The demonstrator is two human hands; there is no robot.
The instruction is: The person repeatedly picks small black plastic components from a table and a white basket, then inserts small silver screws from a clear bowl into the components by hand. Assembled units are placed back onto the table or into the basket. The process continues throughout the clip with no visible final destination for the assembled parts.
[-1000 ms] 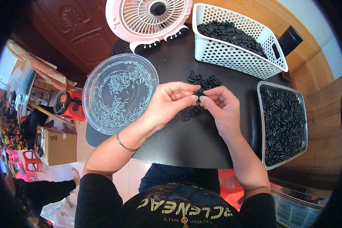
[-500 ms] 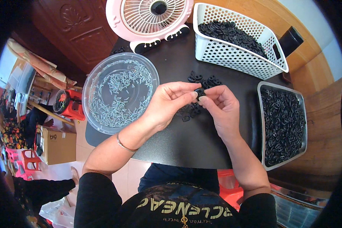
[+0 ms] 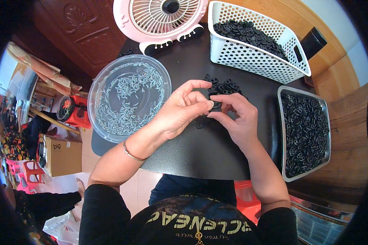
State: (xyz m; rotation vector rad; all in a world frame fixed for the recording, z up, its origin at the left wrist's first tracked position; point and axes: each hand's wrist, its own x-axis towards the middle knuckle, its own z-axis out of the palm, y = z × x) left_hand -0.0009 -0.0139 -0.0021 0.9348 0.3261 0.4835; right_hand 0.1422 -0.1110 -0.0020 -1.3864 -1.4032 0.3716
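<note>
A small black plastic piece (image 3: 216, 107) is between my two hands above the table. My left hand (image 3: 178, 108) has its thumb against the piece's left end, and its index finger is raised off it. On the other side, my right hand (image 3: 238, 115) pinches the piece between thumb and index finger. Just beyond the fingers lies a loose pile of similar black pieces (image 3: 228, 86), partly hidden by my hands. To the left, a round clear tub (image 3: 95, 118) contains many short, thin silvery metal pins (image 3: 126, 116).
A white perforated basket (image 3: 249, 65) of black pieces stands at the back right. At the right is a pale-rimmed tray (image 3: 280, 134) of flat black two-holed pieces. A pink fan (image 3: 159, 36) is at the back. Another person's leg (image 3: 53, 206) shows at left.
My left index finger has lifted away from the black piece. The piece has turned and dropped slightly toward me, with my right fingers around its side.
</note>
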